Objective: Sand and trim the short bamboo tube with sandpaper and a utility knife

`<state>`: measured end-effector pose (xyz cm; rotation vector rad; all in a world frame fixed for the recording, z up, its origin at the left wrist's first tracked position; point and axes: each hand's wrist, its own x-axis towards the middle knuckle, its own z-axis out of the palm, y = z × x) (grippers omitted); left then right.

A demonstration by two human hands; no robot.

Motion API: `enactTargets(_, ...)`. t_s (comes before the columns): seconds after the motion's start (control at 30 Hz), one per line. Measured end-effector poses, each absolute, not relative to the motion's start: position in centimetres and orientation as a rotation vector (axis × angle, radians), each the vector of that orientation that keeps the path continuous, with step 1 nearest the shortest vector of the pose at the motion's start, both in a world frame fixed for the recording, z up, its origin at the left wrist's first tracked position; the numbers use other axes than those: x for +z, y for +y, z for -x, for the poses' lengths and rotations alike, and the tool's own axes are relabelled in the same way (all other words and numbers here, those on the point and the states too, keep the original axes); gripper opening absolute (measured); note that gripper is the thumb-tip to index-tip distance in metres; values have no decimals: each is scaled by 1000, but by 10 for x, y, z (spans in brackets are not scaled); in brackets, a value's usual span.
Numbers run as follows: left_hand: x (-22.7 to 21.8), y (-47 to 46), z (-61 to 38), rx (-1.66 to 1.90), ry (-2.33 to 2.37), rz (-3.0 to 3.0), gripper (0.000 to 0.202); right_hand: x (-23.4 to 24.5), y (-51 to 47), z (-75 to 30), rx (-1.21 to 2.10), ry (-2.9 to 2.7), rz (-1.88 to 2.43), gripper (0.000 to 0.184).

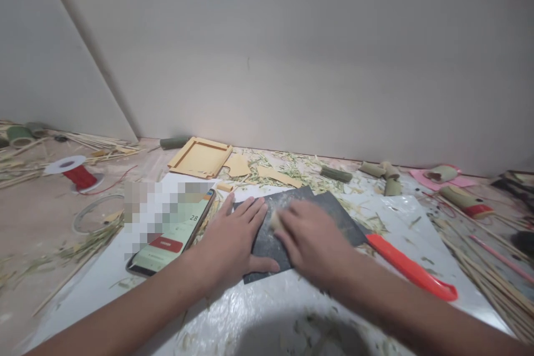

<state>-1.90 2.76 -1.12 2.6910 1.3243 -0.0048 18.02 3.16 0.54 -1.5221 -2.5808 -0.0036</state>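
A dark grey abrasive sheet [292,203] dusted with pale powder lies on the white work surface [267,311]. My left hand [231,242] lies flat on the sheet's left edge, fingers stretched out, pinning it down. My right hand [311,239] is closed on a small pale wooden piece [276,221] and presses it against the sheet. Just left of my left hand lies a phone [173,236] with its screen lit.
An orange-red knife [411,267] lies right of the sheet. Thin sticks [492,275] pile at the right edge. Behind are a tan wooden tray [200,157], cut bamboo tubes [377,169], shavings, and a red thread spool [77,172] at left. A wall stands close behind.
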Motion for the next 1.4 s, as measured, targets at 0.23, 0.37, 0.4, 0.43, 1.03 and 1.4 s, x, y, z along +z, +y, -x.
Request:
enactTargets(0.23, -14, 26, 18, 34, 1351, -2708, 101, 6, 27, -175, -30, -2503, 1625, 24)
enactTargets(0.37, -14, 25, 19, 29, 1333, -2706, 101, 7, 27, -176, 39, -2591, 1510, 25)
enactTargets(0.4, -14, 26, 19, 29, 1341, -2708, 101, 8, 28, -176, 9, -2554, 1555, 26)
enactTargets(0.43, -15, 26, 19, 29, 1349, -2710, 102, 8, 28, -176, -22, -2513, 1604, 28)
enactTargets(1.03, -13, 27, 18, 30, 1342, -2726, 100, 8, 56, -202, -85, -2482, 1560, 20)
enactTargets(1.4, -13, 25, 17, 2, 1350, -2726, 102, 0, 15, -174, 43, -2614, 1266, 19)
